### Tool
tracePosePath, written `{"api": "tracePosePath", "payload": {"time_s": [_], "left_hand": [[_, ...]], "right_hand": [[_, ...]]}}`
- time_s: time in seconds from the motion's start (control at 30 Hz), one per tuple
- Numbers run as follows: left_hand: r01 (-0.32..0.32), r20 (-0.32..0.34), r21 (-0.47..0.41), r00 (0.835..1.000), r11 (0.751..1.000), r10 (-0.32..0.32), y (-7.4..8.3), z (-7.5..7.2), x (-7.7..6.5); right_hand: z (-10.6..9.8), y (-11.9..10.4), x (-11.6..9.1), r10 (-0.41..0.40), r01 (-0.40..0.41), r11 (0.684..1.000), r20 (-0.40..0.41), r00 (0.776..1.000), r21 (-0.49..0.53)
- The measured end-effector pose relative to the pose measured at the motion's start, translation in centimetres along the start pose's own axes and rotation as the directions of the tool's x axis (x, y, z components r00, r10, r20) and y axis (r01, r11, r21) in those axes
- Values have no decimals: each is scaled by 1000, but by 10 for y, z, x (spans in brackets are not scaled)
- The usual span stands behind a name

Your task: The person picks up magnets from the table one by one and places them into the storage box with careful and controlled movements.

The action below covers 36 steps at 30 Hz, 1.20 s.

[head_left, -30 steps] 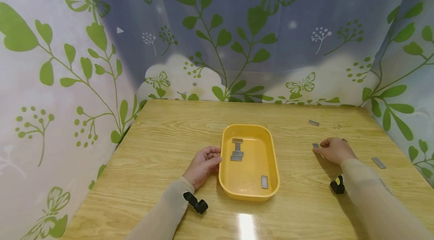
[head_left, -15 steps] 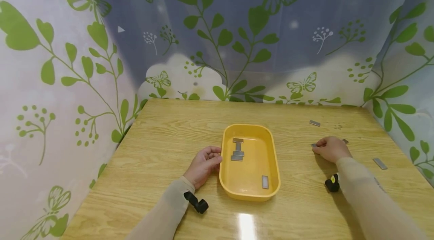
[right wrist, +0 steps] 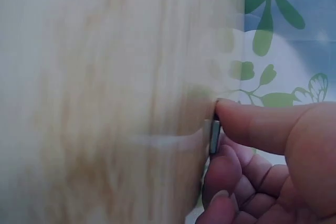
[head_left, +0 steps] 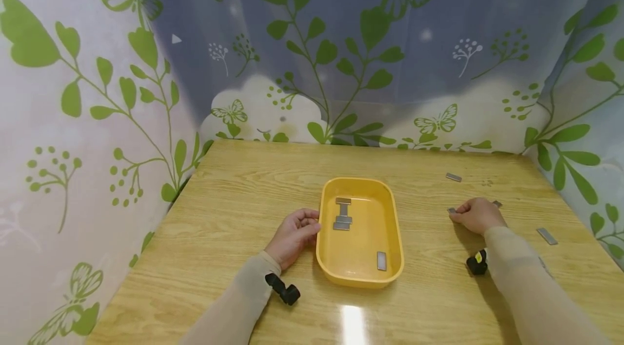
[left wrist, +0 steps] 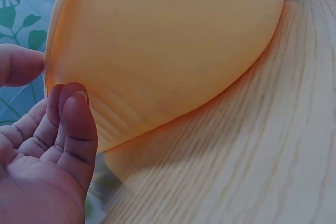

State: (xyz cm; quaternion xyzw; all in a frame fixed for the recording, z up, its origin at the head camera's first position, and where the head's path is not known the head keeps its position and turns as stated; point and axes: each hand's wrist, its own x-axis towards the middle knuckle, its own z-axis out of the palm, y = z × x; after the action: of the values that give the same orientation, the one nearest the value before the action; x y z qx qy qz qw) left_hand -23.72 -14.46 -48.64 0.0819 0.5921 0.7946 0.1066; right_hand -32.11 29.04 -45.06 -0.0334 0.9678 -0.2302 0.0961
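Two digits of the right hand (head_left: 480, 216), thumb and forefinger, pinch a small grey metal piece (right wrist: 214, 137); its end pokes out leftward, though I cannot tell whether it is clear of the tabletop (head_left: 253, 182). The yellow tray (head_left: 359, 282) lies to that hand's left, well apart across bare wood — its long axis running away from the person. Nearer it is the left hand (head_left: 290, 239), fingers curled against the outer left wall, thumb at the rim. Inside, four pieces (head_left: 343, 220) cluster far left; another (head_left: 381, 261) sits near right. Three loose ones (head_left: 547, 235) surround the right hand.
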Motion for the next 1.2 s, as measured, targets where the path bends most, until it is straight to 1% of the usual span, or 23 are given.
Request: {"api": "tracePosePath", "payload": {"time_s": [0.37,0.53,0.7,0.8,0.87,1.0,1.2], "left_hand": [[7,-2,6,1000,1000,-7,1,-1,2],[4,-5,6,1000,1000,-4,2,-1,3],[7,-10,4,1000,1000,-7,3,-1,3],[15,-13,2,1000,1000,-15,2,-1,2],[17,-15,2,1000,1000,-17,2,0,1],[11,-13,5,1000,1000,-11,2,1,1],[18,-13,3,1000,1000,-18,1,1,1]], "right_hand": [[3,-11,-4,-42,39,999,83,996,26],[8,-17,-3,-86,83,996,100,991,26],[17,-30,-6,-136,127,989,134,982,71],[21,-36,-9,-140,128,988,145,979,89],[23,-38,-11,-141,130,988,136,981,88],[23,-37,-11,-141,131,988,132,981,82],[24,-34,-11,-128,114,989,148,981,97]]}}
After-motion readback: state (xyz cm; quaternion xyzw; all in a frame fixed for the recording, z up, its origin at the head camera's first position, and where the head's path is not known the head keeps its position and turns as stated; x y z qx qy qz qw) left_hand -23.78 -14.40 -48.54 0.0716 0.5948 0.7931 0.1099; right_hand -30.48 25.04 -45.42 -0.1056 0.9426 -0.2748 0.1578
